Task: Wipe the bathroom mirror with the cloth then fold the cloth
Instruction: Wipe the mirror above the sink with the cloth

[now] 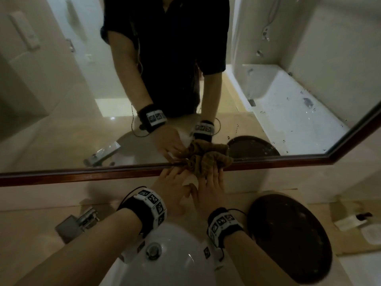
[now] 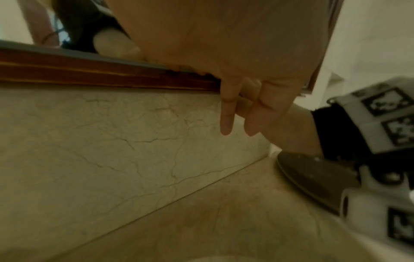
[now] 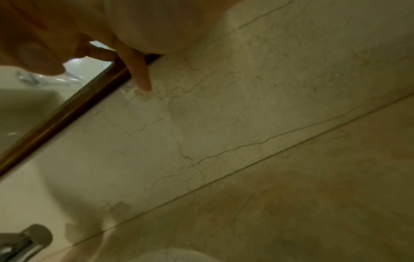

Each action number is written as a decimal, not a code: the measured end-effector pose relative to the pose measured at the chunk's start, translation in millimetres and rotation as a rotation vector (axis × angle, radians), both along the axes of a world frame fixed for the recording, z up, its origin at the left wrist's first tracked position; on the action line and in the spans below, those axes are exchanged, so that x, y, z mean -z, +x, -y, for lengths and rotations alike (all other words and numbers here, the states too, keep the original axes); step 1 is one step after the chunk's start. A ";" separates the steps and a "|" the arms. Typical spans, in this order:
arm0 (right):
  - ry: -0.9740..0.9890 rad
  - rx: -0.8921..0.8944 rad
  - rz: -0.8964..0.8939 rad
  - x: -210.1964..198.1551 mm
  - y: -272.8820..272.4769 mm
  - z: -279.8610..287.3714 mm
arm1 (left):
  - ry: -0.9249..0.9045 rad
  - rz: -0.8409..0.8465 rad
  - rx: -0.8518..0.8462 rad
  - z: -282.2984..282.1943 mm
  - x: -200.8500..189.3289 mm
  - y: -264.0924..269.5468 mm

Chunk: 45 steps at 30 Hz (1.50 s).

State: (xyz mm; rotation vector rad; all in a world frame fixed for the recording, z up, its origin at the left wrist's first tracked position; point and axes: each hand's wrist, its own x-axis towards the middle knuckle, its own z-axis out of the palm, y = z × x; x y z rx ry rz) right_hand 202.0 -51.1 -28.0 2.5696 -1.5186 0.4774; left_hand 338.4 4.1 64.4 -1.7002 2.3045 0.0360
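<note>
Both hands press a bunched brown cloth (image 1: 208, 162) against the lower edge of the mirror (image 1: 288, 89), right at its dark wooden frame (image 1: 82, 175). From the head view, the right hand (image 1: 210, 186) lies flat over the cloth with fingers extended upward, while the left hand (image 1: 171, 182) sits just beside it, fingers reaching toward the same wad; a pale scrap shows between the two hands, and I cannot tell what it is. Below the frame sit a white basin (image 1: 175, 254), a chrome tap (image 1: 82, 221) to its left and a dark round dish (image 1: 288, 234) to its right. Water drops still dot the glass above and right of the cloth, so wiping looks unfinished, and the cloth is crumpled, so folding has not begun. Each wristband carries black-and-white square marker patterns; no readable words appear.

From the left wrist view, the left hand (image 2: 224, 44) fills the top, its palm against the frame (image 2: 89, 70); two fingers (image 2: 226, 115) point down, straight and close together, over the marble wall below. The cloth is not visible here.

From the right wrist view, the right hand (image 3: 145, 26) is near the frame (image 3: 67, 106); one finger (image 3: 141, 74) stretches straight onto the marble just under it. The cloth is hidden, and nothing legible shows.
</note>
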 end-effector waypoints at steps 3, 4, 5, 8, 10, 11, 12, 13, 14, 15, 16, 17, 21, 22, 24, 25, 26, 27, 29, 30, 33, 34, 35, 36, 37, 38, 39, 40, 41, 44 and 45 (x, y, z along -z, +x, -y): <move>-0.011 -0.026 0.024 -6.6 -1.2 -0.3 | 0.013 -0.031 -0.020 -1.4 -0.8 -2.6; -0.015 -0.043 0.061 -13.4 -1.7 -0.7 | 0.018 -0.039 -0.027 -1.2 -0.3 -2.9; -0.026 -0.063 0.115 -24.5 -2.2 -0.1 | 0.030 -0.044 -0.032 -0.6 -0.6 -2.7; -0.137 -0.166 0.342 -94.8 2.9 14.7 | 0.103 -0.037 -0.031 1.6 -1.2 -0.1; -0.343 -0.201 0.443 -170.8 13.1 35.0 | 0.121 -0.053 -0.015 2.0 -1.8 0.6; -0.470 -0.194 0.488 -210.2 18.6 44.8 | 0.124 -0.058 -0.012 1.3 -2.7 0.4; -0.597 -0.166 0.521 -246.3 23.9 54.7 | 0.130 -0.060 -0.014 0.7 -3.8 -0.1; -0.705 -0.128 0.544 -276.2 28.7 63.7 | 0.135 -0.064 -0.018 -0.2 -4.8 -0.5; -0.787 -0.086 0.555 -298.4 33.0 70.3 | 0.133 -0.073 -0.018 -0.7 -6.1 -1.1; -0.831 -0.041 0.554 -311.6 36.6 73.6 | 0.125 -0.076 -0.013 -0.8 -7.1 -1.3; -0.842 -0.011 0.539 -315.3 39.6 73.7 | 0.119 -0.072 -0.008 -1.1 -7.2 -1.5; -0.838 -0.005 0.513 -308.8 41.8 72.2 | 0.123 -0.061 -0.010 -1.4 -7.0 -2.2; -0.634 -0.179 0.316 -212.8 47.0 52.9 | 0.119 0.010 -0.030 0.2 -6.5 -2.9; -0.530 -0.219 0.228 -176.2 43.7 44.8 | 0.114 0.022 -0.029 0.9 -6.8 -3.3; -0.352 -0.277 0.089 -104.5 31.9 27.0 | 0.113 0.043 -0.043 0.9 -6.6 -4.1; -0.283 -0.283 0.051 -76.3 25.9 18.9 | 0.117 0.061 -0.050 0.1 -6.8 -4.6; -0.227 -0.274 0.030 -55.8 20.8 12.3 | 0.123 0.081 -0.052 -1.0 -6.4 -5.5; -0.182 -0.261 0.020 -43.5 17.6 8.0 | 0.123 0.103 -0.051 -2.7 -5.9 -6.5; -0.140 -0.257 0.000 -39.5 16.9 5.8 | 0.110 0.125 -0.045 -6.2 -4.4 -7.2; -0.131 -0.263 -0.004 -43.5 16.6 5.0 | 0.104 0.125 -0.039 -7.7 -4.3 -7.9; -0.152 -0.279 0.059 -67.1 14.9 4.7 | 0.120 0.117 -0.032 -6.8 -4.0 -6.1; -0.184 -0.287 0.101 -83.5 16.2 7.0 | 0.139 0.116 -0.028 -6.2 -5.2 -4.8; -0.229 -0.287 0.145 -106.0 18.9 11.1 | 0.149 0.104 -0.024 -5.9 -5.5 -3.4; -0.291 -0.277 0.191 -133.9 23.5 17.1 | 0.156 0.082 -0.021 -5.2 -5.5 -2.6; -0.367 -0.257 0.245 -166.0 29.0 23.9 | 0.162 0.065 -0.015 -5.0 -5.7 -2.0; -0.452 -0.231 0.314 -199.8 34.5 31.1 | 0.173 0.059 -0.012 -5.0 -7.1 -2.3; -0.540 -0.202 0.384 -231.2 39.4 38.8 | 0.184 0.059 -0.011 -4.9 -8.3 -2.9; -0.621 -0.173 0.443 -258.0 42.8 45.9 | 0.192 0.058 -0.014 -5.1 -10.4 -4.3; -0.679 -0.144 0.486 -278.0 45.8 50.6 | 0.196 0.055 -0.016 -4.9 -10.8 -4.6; -0.712 -0.118 0.527 -286.1 52.5 49.8 | 0.199 0.074 -0.019 -4.9 -11.5 -6.1; -0.684 -0.144 0.505 -270.8 53.2 46.2 | 0.189 0.080 -0.026 -5.0 -8.8 -5.9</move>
